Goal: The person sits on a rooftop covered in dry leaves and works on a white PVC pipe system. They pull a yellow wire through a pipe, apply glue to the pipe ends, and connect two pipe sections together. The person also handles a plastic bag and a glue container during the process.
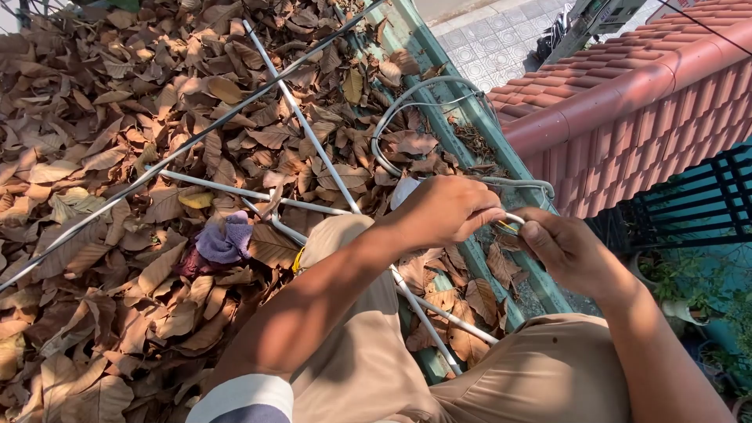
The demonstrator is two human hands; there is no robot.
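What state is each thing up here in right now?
Left hand: closed, pinching the white cable.
Right hand: closed on the cable end.
White cable: looped over leaves.
Dry leaves: piled thick.
Purple cloth: crumpled.
White rods: lying crossed.

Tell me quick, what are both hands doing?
Left hand: closed, pinching the end of the white cable.
Right hand: closed on the same cable end, by the gutter.

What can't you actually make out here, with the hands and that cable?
Head view only:
- End of the white cable: covered by the left hand and right hand.
- White rods: partly buried under dry leaves.
- Purple cloth: bunched, its kind unclear.
- Green gutter: lower stretch hidden by the knees.
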